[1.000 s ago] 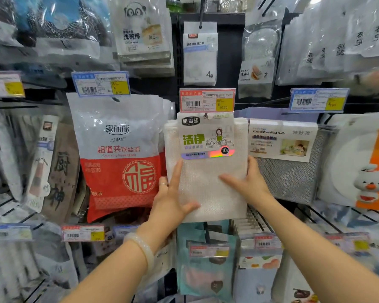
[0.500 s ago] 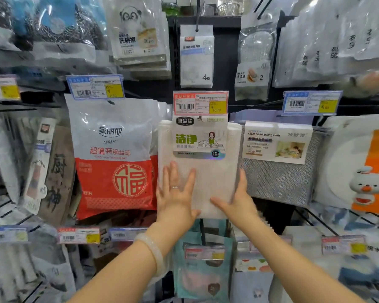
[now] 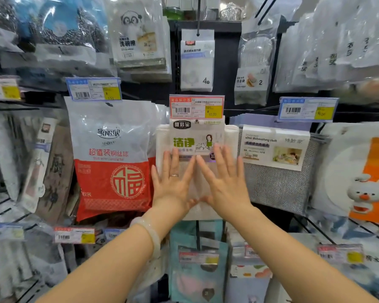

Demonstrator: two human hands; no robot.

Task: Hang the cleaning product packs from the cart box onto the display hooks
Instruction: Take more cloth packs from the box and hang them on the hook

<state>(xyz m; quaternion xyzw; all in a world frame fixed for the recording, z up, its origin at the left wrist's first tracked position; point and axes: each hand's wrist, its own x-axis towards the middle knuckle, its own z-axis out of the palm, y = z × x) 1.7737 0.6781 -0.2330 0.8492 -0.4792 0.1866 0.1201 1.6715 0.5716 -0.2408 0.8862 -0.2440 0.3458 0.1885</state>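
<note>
A white cleaning cloth pack (image 3: pixel 196 136) with a green-lettered label hangs at the middle of the display, under an orange price tag (image 3: pixel 196 106). My left hand (image 3: pixel 173 184) lies flat on the pack's lower left, fingers straight and spread, a ring on one finger. My right hand (image 3: pixel 222 182) lies flat on its lower right, fingers spread the same way. The two hands almost meet at the forefingers and thumbs. The hook that bears the pack is hidden behind the price tag. The cart box is out of view.
A red and white steel-wool bag (image 3: pixel 113 158) hangs just left of the pack. A grey dishwashing cloth pack (image 3: pixel 278 169) hangs just right. More packs fill the hooks above and below, with price tags (image 3: pixel 307 109) sticking out in front.
Both hands let go of the pack's lower edge and slid up and inward. They now press flat on its front, and the pack hangs against the display.
</note>
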